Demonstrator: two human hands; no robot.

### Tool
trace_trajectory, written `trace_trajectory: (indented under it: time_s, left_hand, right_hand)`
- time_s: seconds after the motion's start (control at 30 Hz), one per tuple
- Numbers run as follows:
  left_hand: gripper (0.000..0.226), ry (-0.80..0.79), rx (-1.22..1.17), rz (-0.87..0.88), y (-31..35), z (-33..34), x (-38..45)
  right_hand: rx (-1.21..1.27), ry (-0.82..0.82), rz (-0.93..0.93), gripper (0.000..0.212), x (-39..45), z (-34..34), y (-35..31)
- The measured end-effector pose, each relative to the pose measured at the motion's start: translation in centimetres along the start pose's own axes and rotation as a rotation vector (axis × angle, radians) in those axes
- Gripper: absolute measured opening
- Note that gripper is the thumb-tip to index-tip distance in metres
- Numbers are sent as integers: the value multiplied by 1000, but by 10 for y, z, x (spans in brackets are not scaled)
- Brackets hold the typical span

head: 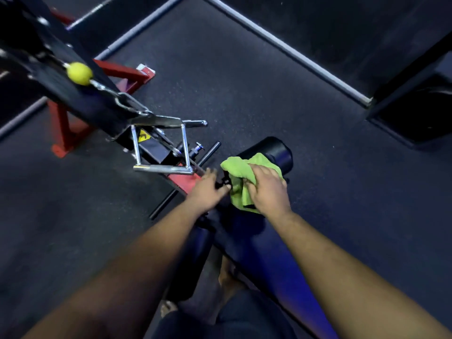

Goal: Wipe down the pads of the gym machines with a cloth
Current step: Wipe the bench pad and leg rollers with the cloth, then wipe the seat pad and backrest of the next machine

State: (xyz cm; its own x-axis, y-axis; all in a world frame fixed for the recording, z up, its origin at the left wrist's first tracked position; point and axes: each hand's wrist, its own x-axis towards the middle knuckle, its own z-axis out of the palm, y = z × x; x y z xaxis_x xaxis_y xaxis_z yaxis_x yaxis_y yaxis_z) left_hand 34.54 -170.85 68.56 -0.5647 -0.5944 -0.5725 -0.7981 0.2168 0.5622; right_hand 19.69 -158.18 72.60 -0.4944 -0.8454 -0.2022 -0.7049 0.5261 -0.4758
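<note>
Green cloth, blk roller pad, red frame, yellow ball.

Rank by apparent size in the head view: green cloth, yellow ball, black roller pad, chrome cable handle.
Largest to smallest:
1. chrome cable handle, widest span, though only thin bars
2. green cloth and black roller pad: too close to rank, since each is partly hidden
3. yellow ball, clearly smallest

My right hand presses the green cloth onto the black roller pad — my left hand grips the frame just beside it.
</note>
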Motion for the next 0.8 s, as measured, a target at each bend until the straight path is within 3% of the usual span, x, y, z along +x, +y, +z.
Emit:
trace_trajectory:
  time_s: [0.07,0.13,0.17,0.3,0.47,0.57,0.63,0.7,0.8]
  left_hand:
    - [50,-64,-537,-52,8,-1,-46]
    - [62,-126,-806,-68,10,-4,-92]
    - [70,-124,-829,-43,14,-6,-111]
    - [57,112,-915,58,3,-17,-184]
    - [57,307,-948,113,-45,-34,-280]
    - [44,445,-963,69,-74,-42,-344]
    - [29,543,-1042,49,-95,-49,-387]
    - [20,616,-1147,39,-116,-57,-433]
    - [28,719,-1273,25,-139,-66,-495]
  right_hand:
    - [0,30,16,47,-24,-5,-22]
    - [-12,12,13,50,-53,-7,-49]
    - [-18,-6,6,52,-65,-7,-62]
    - [-36,-16,-61,54,-118,-4,-113]
    - [-95,-57,-298,63,-189,5,-172]
    - [57,-130,-454,73,-230,13,-198]
    - [251,-131,-459,77,-248,21,-212]
    - [408,-174,-346,74,-262,30,-233]
    - [682,-442,-179,71,-285,37,-278]
